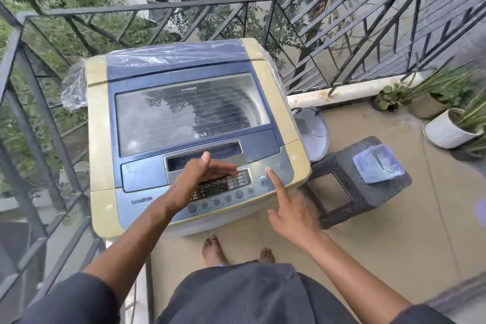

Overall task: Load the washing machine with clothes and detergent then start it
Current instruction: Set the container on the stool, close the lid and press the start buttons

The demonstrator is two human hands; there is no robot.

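Washing machine [184,123]: from the head view I see it standing on the balcony floor, pushed into the corner of the metal railing [147,8], top-loading, blue and cream.
Lid [189,110]: closed, its glass window reflecting leaves; I can make out drum ridges beneath, but I cannot tell what lies inside.
Plastic wrap [75,87]: clear film bunched over the machine's back edge and left rear corner.
Control panel [223,187]: along the front edge nearest me, with a dark display and a row of round buttons.
Left hand [202,179]: hovering over the display, fingers straight and pressed together, thumb raised, holding nothing.
Right hand [292,213]: index finger extended, its tip on a button [270,169] at the panel's right end; other fingers spread loosely.
Stool [352,181]: dark woven plastic, just beside the machine's right side.
Blue dish [378,166]: resting on the stool's seat.
Bucket [311,134]: pale, between machine and stool.
Potted plants [447,116]: along the far right ledge.
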